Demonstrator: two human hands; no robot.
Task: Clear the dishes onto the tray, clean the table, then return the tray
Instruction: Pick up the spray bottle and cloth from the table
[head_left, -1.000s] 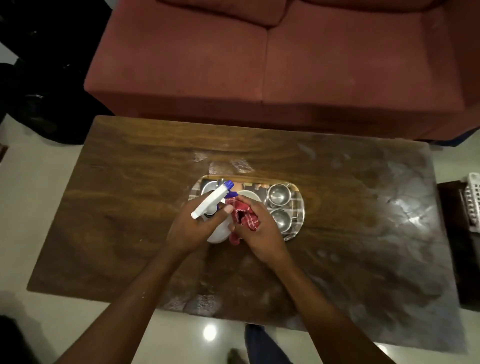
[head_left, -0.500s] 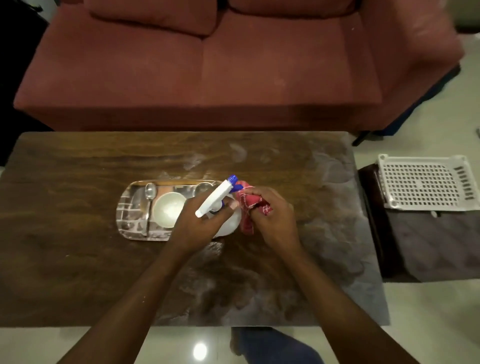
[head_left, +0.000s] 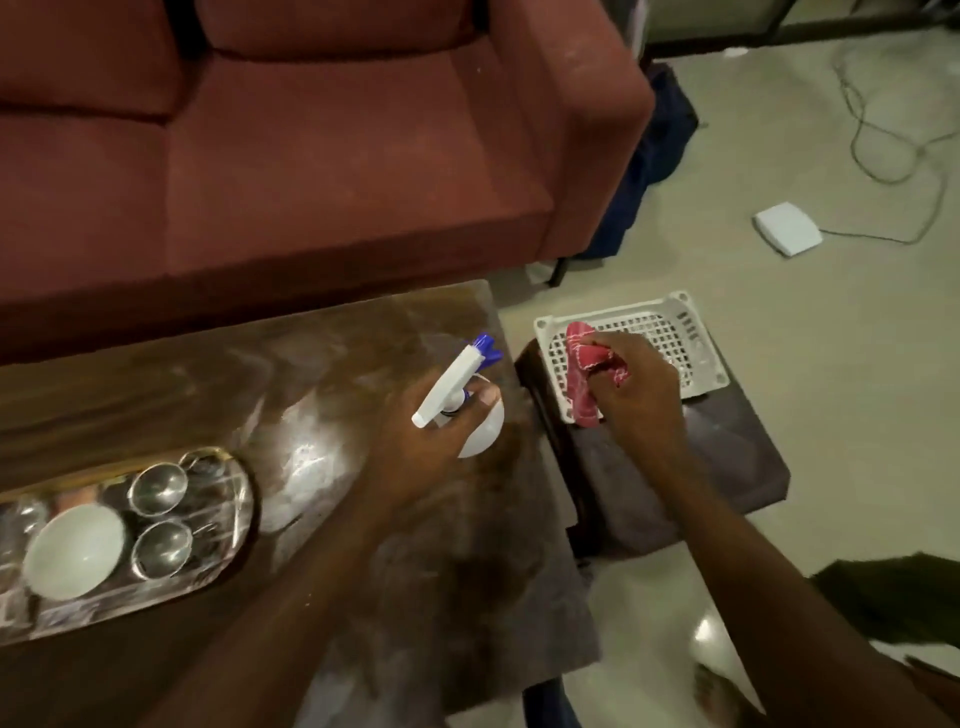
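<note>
Dark wood, smeared with pale streaks, makes up the tabletop (head_left: 332, 364). Its far edge runs close along the front of a red sofa (head_left: 311, 156), with only a thin strip between them. Its right edge lies just beside a low dark stool (head_left: 727, 467), a narrow gap apart. Beyond the stool, to the right and far, there is open floor (head_left: 841, 364), where a small white box (head_left: 787, 236) lies on a trailing cable (head_left: 883, 171).

Near the tabletop's far right corner, the left grip (head_left: 431, 431) is curled round the neck of a white spray bottle (head_left: 485, 436) with a blue nozzle. Whether the bottle rests on the wood or is lifted, I cannot tell.

The right grip (head_left: 639, 384) pinches a bunched red cloth (head_left: 582, 379) over the near left part of a white perforated basket (head_left: 675, 332), which sits on the stool. The cloth's lower end hangs across the basket's rim.

At the left, near side of the tabletop lies the steel tray (head_left: 234, 514), cut off by the picture's edge. It holds a white bowl (head_left: 75, 551) and two steel cups (head_left: 158, 488) (head_left: 161, 548) to the bowl's right.
</note>
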